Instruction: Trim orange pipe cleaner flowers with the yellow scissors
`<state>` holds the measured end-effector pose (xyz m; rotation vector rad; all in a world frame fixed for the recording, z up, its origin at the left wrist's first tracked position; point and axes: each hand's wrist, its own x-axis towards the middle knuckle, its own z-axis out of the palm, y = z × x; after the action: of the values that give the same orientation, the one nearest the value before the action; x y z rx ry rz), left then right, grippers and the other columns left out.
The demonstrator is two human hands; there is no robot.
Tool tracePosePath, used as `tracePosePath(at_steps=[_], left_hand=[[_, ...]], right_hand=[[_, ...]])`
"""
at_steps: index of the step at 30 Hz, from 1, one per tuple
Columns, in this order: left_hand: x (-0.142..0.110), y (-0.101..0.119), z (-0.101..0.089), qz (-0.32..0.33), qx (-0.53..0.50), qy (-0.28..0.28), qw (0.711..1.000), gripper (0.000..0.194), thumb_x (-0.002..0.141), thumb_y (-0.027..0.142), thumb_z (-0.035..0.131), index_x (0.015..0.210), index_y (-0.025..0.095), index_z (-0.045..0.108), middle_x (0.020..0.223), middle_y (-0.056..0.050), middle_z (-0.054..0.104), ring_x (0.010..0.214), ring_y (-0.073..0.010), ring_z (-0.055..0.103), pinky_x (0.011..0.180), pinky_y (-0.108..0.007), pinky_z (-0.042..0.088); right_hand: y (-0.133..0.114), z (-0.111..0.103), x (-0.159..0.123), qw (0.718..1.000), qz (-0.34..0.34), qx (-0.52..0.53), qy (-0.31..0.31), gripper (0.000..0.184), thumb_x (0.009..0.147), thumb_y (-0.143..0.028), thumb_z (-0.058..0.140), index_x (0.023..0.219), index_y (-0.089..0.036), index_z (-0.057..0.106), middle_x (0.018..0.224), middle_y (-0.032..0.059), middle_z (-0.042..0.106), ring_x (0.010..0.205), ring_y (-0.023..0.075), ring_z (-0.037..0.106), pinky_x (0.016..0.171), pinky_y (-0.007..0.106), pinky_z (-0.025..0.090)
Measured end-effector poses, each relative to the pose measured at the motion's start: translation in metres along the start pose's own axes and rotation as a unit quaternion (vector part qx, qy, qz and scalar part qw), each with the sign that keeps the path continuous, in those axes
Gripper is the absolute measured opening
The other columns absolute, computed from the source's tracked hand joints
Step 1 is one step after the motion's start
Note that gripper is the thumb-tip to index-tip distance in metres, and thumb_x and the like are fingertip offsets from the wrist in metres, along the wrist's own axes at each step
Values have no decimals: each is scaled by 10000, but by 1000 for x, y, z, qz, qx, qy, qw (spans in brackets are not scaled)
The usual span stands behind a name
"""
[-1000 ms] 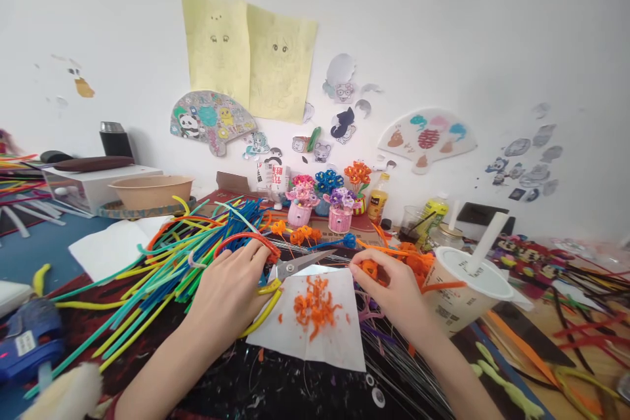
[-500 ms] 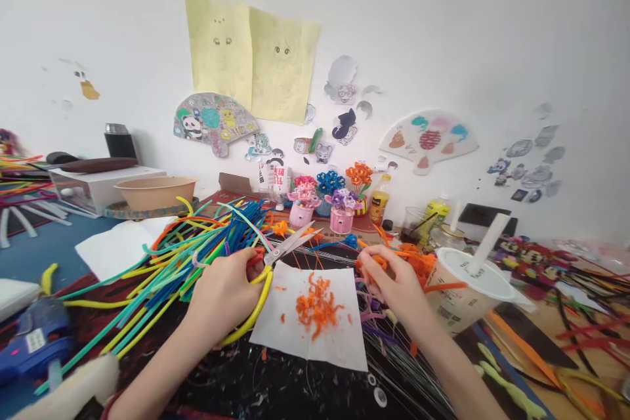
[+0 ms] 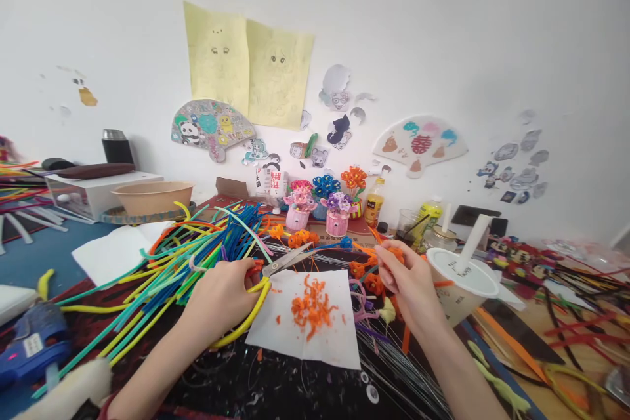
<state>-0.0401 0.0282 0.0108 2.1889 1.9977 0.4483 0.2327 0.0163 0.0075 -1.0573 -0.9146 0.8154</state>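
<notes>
My left hand [image 3: 227,298] is closed round the handles of a pair of scissors [image 3: 283,264] with yellow and orange grips. Their blades point right and away, nearly together, over the far edge of a white paper sheet [image 3: 268,335]. Orange fuzzy clippings [image 3: 314,308] lie heaped on that sheet. To its right, my right hand [image 3: 411,282] has curled fingers over a cluster of orange pipe-cleaner flowers [image 3: 373,283]. Orange fuzz shows at the fingertips, but what they pinch, if anything, is hidden.
Coloured pipe cleaners [image 3: 197,256] spread at left, near a blue glue gun [image 3: 34,344]. A lidded cup [image 3: 460,275] with a straw stands beside my right forearm. Small flower pots [image 3: 337,223] and a yellow-capped bottle [image 3: 375,203] stand at the back. Thin wires [image 3: 394,354] lie right of the sheet.
My right hand has moved right, away from the sheet, uncovering orange flowers. The scissor blades have come closer together. The whole view has shifted slightly.
</notes>
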Motion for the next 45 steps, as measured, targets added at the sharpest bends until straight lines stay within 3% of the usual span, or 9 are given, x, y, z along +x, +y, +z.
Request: tracePosePath(at_steps=[4, 13, 17, 20, 26, 29, 31, 36, 45], left_hand=[[-1, 1, 3, -23, -1, 32, 999, 338, 751, 344, 545, 1037, 237, 690, 928, -71, 741, 850, -271, 664, 585, -270, 370], [9, 9, -1, -11, -61, 77, 995, 235, 783, 359, 527, 869, 217, 694, 854, -84, 739, 804, -260, 670, 589, -272, 380], [20, 16, -4, 3, -103, 67, 992, 218, 754, 386, 583, 797, 215, 711, 794, -81, 734, 748, -252, 674, 573, -266, 390], [27, 23, -5, 17, -139, 57, 988, 192, 705, 406, 654, 740, 228, 717, 749, -53, 732, 722, -232, 676, 574, -252, 404], [32, 23, 1, -59, -206, 129, 968, 227, 812, 341, 560, 912, 200, 706, 890, -88, 747, 840, -232, 682, 630, -250, 431], [31, 13, 2, -100, -221, 160, 957, 256, 836, 315, 516, 1002, 205, 677, 961, -97, 744, 887, -248, 682, 655, -263, 439], [31, 7, 2, -116, -226, 168, 952, 277, 848, 314, 492, 1042, 211, 662, 985, -93, 742, 902, -252, 684, 664, -270, 443], [36, 1, 3, -132, -235, 147, 952, 231, 832, 303, 500, 936, 217, 687, 899, -90, 751, 866, -269, 694, 629, -278, 442], [34, 10, -2, -107, -256, 112, 954, 209, 823, 301, 536, 927, 214, 696, 956, -102, 746, 909, -278, 687, 688, -292, 458]], right_hand=[[-1, -3, 2, 999, -38, 31, -13, 339, 620, -388, 821, 756, -202, 572, 434, -101, 379, 407, 50, 298, 385, 176, 219], [-1, -2, 0, 996, -59, -18, -64, 384, 563, -402, 828, 808, -194, 618, 701, -17, 562, 488, 86, 447, 437, 235, 360], [6, 1, 4, 995, -45, -68, -59, 332, 636, -456, 744, 781, -202, 585, 455, -91, 401, 375, 83, 340, 365, 225, 244], [5, 6, 13, 991, -22, -118, -67, 291, 586, -344, 780, 734, -198, 577, 436, -95, 431, 359, 72, 349, 365, 216, 236], [-11, 37, 43, 965, 66, -190, -167, 241, 669, -235, 784, 825, -139, 628, 594, -26, 599, 511, 108, 547, 520, 235, 449], [-15, 64, 58, 947, 108, -235, -193, 233, 903, -294, 601, 1078, -140, 605, 1017, 57, 647, 821, 170, 644, 711, 346, 547], [-16, 83, 67, 936, 129, -264, -194, 318, 917, -308, 580, 1199, -163, 561, 1190, 89, 596, 980, 220, 624, 812, 420, 537], [-25, 113, 82, 914, 154, -332, -176, 321, 916, -311, 582, 1197, -158, 567, 1211, 99, 587, 1004, 231, 616, 834, 424, 529], [-38, 135, 103, 850, 179, -459, -185, 320, 916, -313, 581, 1196, -160, 568, 1210, 96, 588, 1005, 232, 616, 835, 426, 528]])
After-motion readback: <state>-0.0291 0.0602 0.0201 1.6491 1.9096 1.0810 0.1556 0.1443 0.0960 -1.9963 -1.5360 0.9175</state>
